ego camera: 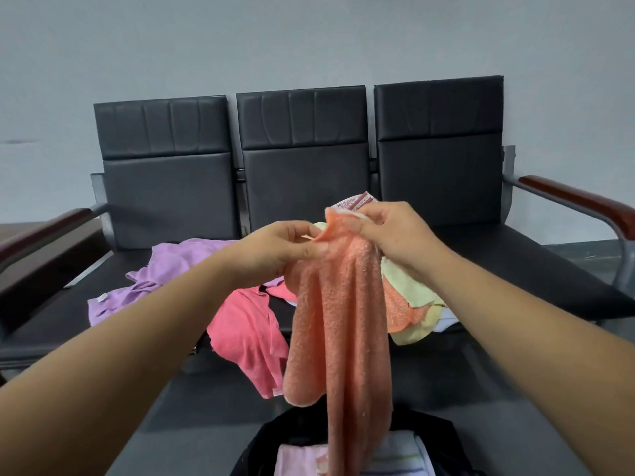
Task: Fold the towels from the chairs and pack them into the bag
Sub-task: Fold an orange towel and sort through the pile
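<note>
A salmon-orange towel (343,321) hangs in front of me, held up by its top edge. My left hand (278,249) pinches that edge on the left and my right hand (395,231) grips it on the right, close together. The towel's lower end dangles over an open black bag (429,431) on the floor; folded pink and white towels lie inside it. On the black chairs (302,173) behind lie a purple towel (165,269), a pink-red towel (247,334) and a pale yellow towel (409,286) with other cloths heaped beside it.
The row of three joined black seats stands against a grey wall, with wooden armrests at the left (44,231) and right (577,197) ends. A patterned cloth edge (357,201) shows above my right hand. Grey floor lies between the seats and the bag.
</note>
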Demonstrator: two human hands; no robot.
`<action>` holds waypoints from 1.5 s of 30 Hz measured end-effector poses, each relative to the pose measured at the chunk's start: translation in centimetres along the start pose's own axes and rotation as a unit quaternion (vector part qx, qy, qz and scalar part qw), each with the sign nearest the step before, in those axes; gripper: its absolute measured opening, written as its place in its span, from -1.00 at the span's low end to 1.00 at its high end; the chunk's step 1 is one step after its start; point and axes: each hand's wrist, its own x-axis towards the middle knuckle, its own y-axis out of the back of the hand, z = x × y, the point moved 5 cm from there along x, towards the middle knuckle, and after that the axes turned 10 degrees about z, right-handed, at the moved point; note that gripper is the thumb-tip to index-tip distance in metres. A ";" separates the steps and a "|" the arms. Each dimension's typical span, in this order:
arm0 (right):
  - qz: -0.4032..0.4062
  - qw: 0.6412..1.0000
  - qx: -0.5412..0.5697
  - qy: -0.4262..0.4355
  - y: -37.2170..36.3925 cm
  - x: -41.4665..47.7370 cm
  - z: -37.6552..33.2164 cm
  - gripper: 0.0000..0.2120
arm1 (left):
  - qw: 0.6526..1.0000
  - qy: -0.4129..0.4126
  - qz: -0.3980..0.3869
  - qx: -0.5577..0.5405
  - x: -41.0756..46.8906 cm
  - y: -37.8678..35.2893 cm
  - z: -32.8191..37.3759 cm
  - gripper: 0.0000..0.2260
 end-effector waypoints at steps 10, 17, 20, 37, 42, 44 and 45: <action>0.214 0.973 -0.017 -0.082 5.9 3.0 4.6 -0.80 | 0.947 0.153 -0.012 0.282 -1.5 6.0 -8.4 -0.82; 0.224 0.971 -0.070 -0.050 5.9 2.9 5.6 -0.63 | 0.951 0.020 0.277 0.135 -0.2 7.3 -3.8 -0.91; 0.218 0.971 -0.096 -0.027 5.5 3.1 4.9 -0.59 | 0.976 0.000 0.217 -0.027 0.1 5.6 -1.6 -0.87; -0.002 0.999 -0.027 0.026 -0.7 -0.2 -0.8 -0.84 | 0.969 -0.079 0.175 0.156 -0.4 1.2 3.4 -0.76; -0.040 0.999 0.016 -0.005 -1.3 -0.7 -0.5 -0.87 | 0.963 -0.066 0.195 0.173 -0.3 1.2 3.2 -0.75; -0.045 0.997 0.064 -0.029 -1.4 -0.9 -0.6 -0.85 | 0.959 -0.060 0.211 0.177 -0.3 1.4 3.2 -0.77; -0.055 0.995 0.069 -0.035 -1.4 -0.8 -0.3 -0.75 | 0.957 -0.058 0.219 0.179 -0.2 1.5 3.1 -0.77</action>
